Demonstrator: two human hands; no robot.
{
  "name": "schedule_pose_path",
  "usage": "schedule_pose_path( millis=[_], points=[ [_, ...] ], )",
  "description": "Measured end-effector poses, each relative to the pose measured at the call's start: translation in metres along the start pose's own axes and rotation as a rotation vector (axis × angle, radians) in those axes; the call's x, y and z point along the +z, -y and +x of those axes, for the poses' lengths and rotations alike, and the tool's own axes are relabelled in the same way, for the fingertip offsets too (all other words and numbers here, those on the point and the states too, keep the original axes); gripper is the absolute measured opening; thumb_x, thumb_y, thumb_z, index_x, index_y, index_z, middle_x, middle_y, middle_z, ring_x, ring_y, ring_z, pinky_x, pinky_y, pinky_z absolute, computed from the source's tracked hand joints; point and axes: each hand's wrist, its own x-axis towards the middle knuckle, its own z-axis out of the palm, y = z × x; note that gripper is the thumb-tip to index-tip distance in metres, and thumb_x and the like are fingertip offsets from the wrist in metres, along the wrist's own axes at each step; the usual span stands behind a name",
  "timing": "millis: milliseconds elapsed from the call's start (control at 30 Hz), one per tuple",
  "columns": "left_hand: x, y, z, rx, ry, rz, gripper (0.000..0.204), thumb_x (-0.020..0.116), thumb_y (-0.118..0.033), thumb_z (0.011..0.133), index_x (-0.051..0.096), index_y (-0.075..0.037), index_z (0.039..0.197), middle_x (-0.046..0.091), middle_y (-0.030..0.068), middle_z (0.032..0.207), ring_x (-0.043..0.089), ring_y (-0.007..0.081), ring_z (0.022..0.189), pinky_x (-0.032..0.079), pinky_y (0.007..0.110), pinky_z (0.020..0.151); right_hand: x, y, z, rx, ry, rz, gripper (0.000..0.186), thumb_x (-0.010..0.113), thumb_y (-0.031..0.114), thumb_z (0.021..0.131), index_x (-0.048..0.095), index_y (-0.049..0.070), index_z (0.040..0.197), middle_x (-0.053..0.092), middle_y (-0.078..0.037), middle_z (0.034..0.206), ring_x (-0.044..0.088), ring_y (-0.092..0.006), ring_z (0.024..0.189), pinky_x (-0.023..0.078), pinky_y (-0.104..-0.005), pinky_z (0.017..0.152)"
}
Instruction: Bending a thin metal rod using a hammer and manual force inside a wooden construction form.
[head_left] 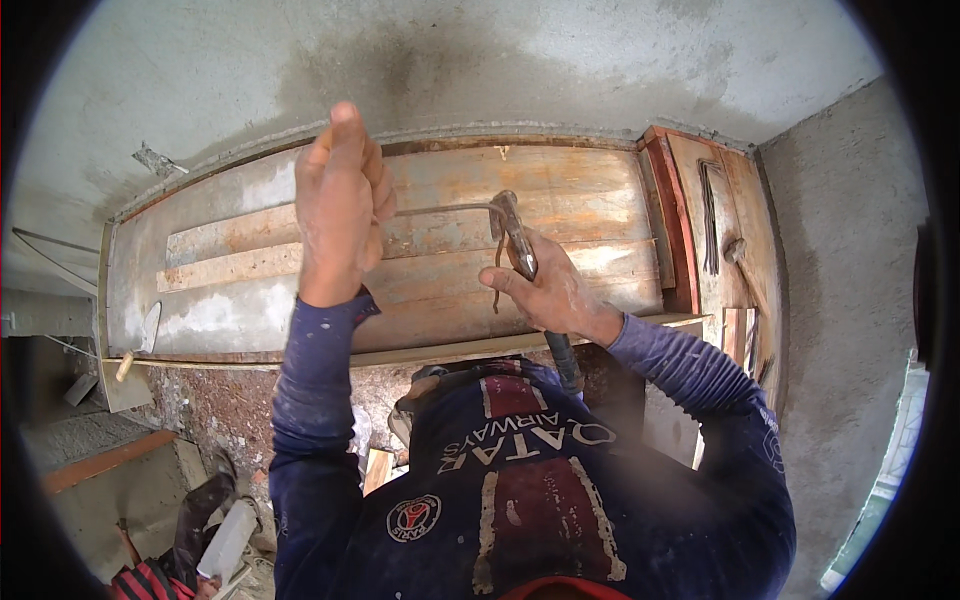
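Note:
My left hand (345, 200) is raised over the wooden panel (580, 200), closed in a fist with the thumb on top. From it a thin metal rod (440, 209) runs right toward the hammer head, where it bends and hangs down. My right hand (565, 290) is wrapped round a hammer (518, 240) just below its metal head. The hammer's dark handle points down toward my body. Where the rod meets the head, I cannot tell if it is caught in it or only touching. My left fingers hide the rod's other end.
Two narrow boards (225, 268) lie on the panel's left, with a trowel (150, 328) near its edge. At right are a red-edged plank (675, 225), a bundle of thin rods (710, 220) and another hammer (745, 272). A person (185, 545) is at lower left.

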Motion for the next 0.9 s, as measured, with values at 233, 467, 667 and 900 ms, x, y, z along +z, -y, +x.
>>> schedule_pose_path(
  millis=[233, 467, 667, 900],
  points=[
    [0.005, -0.034, 0.02, 0.038, 0.169, 0.145, 0.049, 0.058, -0.048, 0.102, 0.034, -0.019, 0.071, 0.023, -0.0082, 0.059, 0.021, 0.0043, 0.047, 0.018, 0.023, 0.04, -0.004, 0.025, 0.013, 0.064, 0.083, 0.136, 0.047, 0.073, 0.034, 0.094, 0.05, -0.003, 0.111, 0.046, -0.002, 0.059, 0.051, -0.0111, 0.047, 0.042, -0.0297, 0.041],
    [-0.019, 0.0, 0.018, 0.039, 0.061, -0.113, 0.048, 0.054, -0.047, 0.104, 0.033, -0.017, 0.072, 0.022, -0.0066, 0.06, 0.019, 0.0056, 0.048, 0.017, 0.024, 0.041, -0.017, 0.005, 0.019, 0.435, 0.477, 1.056, 0.028, 0.062, 0.034, 0.101, 0.05, 0.009, 0.097, 0.042, 0.004, 0.065, 0.042, -0.0044, 0.048, 0.035, -0.0214, 0.034],
    [-0.049, 0.042, 0.01, 0.021, -0.051, -0.34, 0.047, 0.049, -0.049, 0.105, 0.035, -0.017, 0.074, 0.02, -0.0056, 0.062, 0.016, 0.0074, 0.05, 0.016, 0.025, 0.042, -0.022, -0.017, 0.036, 0.407, 0.482, 1.291, 0.026, 0.054, 0.034, 0.106, 0.049, 0.009, 0.1, 0.044, 0.003, 0.069, 0.042, -0.0031, 0.049, 0.037, -0.0195, 0.034],
    [-0.102, 0.072, 0.004, -0.093, -0.132, -0.497, 0.046, 0.042, -0.047, 0.108, 0.037, -0.016, 0.074, 0.021, -0.0056, 0.061, 0.016, 0.0081, 0.049, 0.017, 0.026, 0.043, 0.001, -0.102, 0.067, 0.337, 0.09, 0.184, 0.027, 0.062, 0.027, 0.099, 0.045, 0.006, 0.096, 0.045, 0.0, 0.064, 0.045, -0.0105, 0.045, 0.043, -0.0288, 0.038]
  ],
)
